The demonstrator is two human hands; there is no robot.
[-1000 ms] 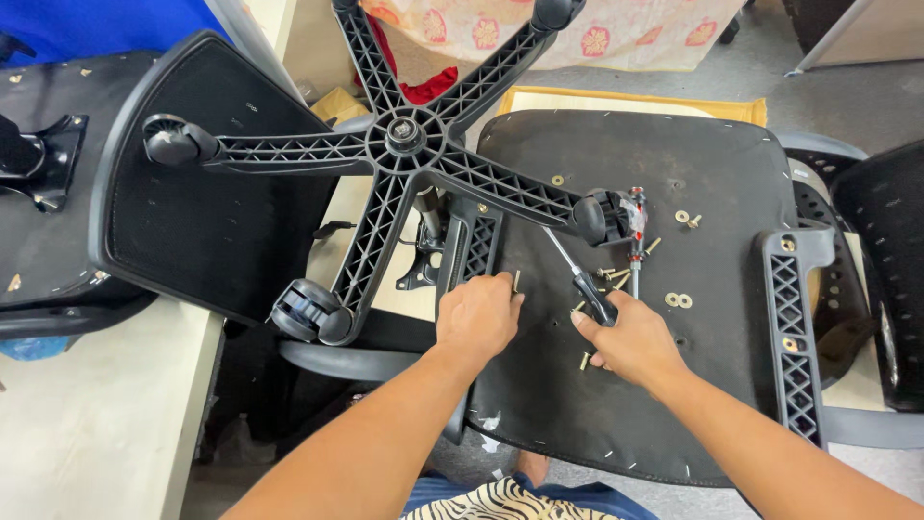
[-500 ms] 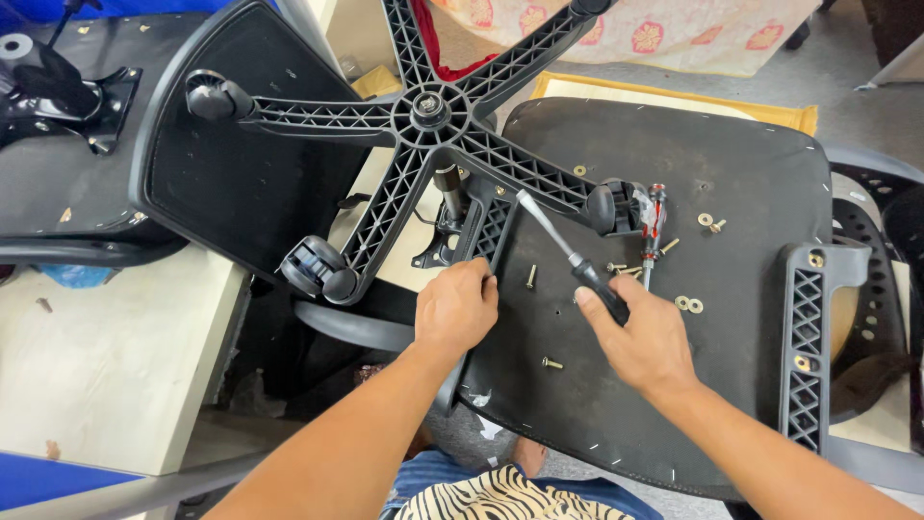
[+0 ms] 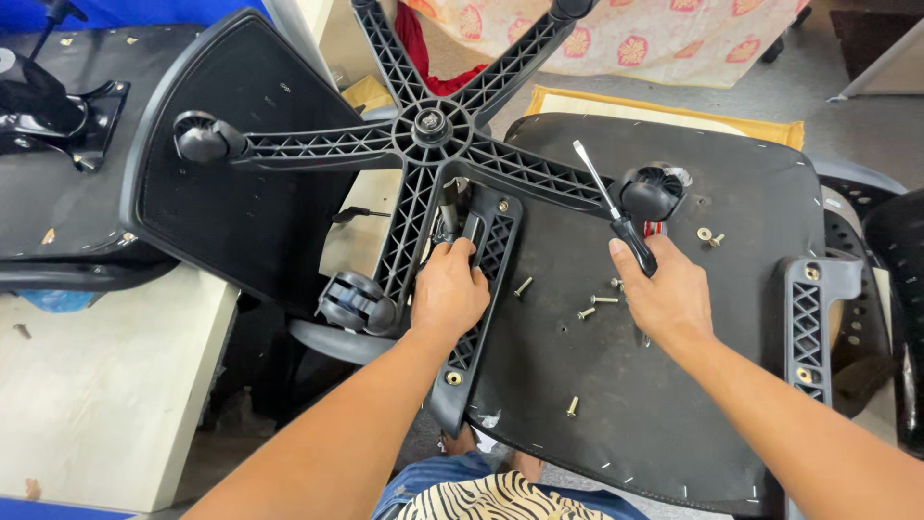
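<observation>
Gripping black armrest bracket (image 3: 478, 289) with left hand (image 3: 449, 294); right hand (image 3: 664, 294) holding screwdriver (image 3: 616, 212); loose screws (image 3: 595, 306) between hands.

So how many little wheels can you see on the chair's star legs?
3. One wheel at far left, one by the left hand, one above the right hand. The top legs' ends are cut off, so more may be hidden.
</observation>
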